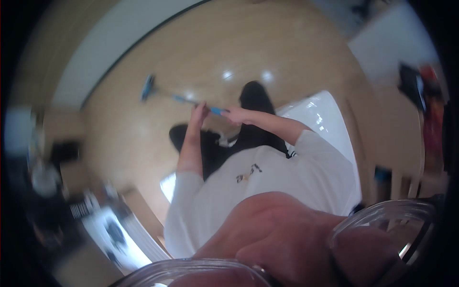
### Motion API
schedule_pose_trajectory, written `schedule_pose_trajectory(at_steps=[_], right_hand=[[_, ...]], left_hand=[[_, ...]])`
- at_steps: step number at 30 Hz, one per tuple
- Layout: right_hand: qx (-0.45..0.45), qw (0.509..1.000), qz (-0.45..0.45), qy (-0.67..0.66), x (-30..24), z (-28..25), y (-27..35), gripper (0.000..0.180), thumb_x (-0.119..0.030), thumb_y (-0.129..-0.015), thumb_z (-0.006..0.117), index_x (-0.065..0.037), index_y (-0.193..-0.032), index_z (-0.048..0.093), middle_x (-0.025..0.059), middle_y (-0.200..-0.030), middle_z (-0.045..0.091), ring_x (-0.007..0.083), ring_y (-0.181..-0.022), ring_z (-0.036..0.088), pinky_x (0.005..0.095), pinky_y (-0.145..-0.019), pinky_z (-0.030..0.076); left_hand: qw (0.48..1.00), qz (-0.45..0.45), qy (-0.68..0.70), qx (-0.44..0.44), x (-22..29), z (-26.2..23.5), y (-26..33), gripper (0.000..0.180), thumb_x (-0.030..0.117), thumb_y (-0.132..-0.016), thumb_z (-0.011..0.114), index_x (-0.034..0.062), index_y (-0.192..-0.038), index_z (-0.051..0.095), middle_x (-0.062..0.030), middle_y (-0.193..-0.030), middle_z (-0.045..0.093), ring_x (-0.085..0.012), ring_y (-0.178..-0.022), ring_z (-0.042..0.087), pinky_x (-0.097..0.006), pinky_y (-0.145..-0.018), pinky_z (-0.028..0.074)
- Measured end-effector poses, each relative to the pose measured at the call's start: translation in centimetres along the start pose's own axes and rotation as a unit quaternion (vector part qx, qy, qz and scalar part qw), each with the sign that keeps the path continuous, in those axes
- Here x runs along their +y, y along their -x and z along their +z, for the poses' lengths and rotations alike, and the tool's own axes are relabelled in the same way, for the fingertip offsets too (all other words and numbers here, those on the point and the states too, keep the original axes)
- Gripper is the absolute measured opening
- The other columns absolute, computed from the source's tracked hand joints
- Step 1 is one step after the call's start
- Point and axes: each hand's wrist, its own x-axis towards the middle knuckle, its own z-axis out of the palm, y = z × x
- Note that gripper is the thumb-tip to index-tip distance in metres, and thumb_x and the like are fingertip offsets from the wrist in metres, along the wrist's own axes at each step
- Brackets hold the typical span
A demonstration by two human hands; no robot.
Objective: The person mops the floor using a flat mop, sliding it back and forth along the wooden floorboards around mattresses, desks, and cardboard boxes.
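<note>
A thin long-handled tool with a blue crosswise head (148, 87) reaches out to the far left over the floor. Motion smears it, so whether it is a mop, a brush or a squeegee does not show. Its handle (216, 110) has blue sections and a pale stretch close to the head. My left hand (200, 113) is closed around the shaft, and my right hand (234, 115) grips the near end, close to my right knee. The handle slants across, above my lap. Whether the head touches the floor is not visible.
I sit on a glossy white chair (324, 115), knees apart in dark trousers. Wood-toned floor (215, 52) stretches ahead, bordered by a pale wall at left. On the right is a wooden surface (387, 129) with dark and red items. Blurred desk clutter lies at lower left.
</note>
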Motion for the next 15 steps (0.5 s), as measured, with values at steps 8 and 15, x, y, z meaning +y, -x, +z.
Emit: schedule_pose_trajectory(at_steps=[8, 15], right_hand=[[0.161, 0.962, 0.197, 0.099, -2.2, -11.3, 37.4, 0.043, -0.041, -0.093, 0.054, -0.001, -0.104, 0.063, 0.0076, -0.078, 0.061, 0.014, -0.057, 0.051, 0.0297, -0.05, 0.042], [0.184, 0.958, 0.204, -0.081, 1.2, -5.2, 37.4, 0.036, -0.035, -0.094, 0.052, 0.0, -0.099, 0.06, 0.0057, -0.074, 0.054, 0.0136, -0.059, 0.048, 0.0288, -0.053, 0.042]], left_hand=[[0.941, -0.288, 0.169, -0.058, -6.7, 23.5, 6.8, 0.016, 0.016, -0.094, 0.048, 0.0007, -0.099, 0.051, -0.0158, -0.088, 0.058, -0.0288, -0.078, 0.06, -0.047, -0.072, 0.053], [0.953, -0.246, -0.014, -0.178, -7.4, 22.5, 7.4, 0.024, 0.026, -0.097, 0.048, 0.0022, -0.096, 0.054, -0.0167, -0.09, 0.061, -0.029, -0.083, 0.061, -0.041, -0.074, 0.053]])
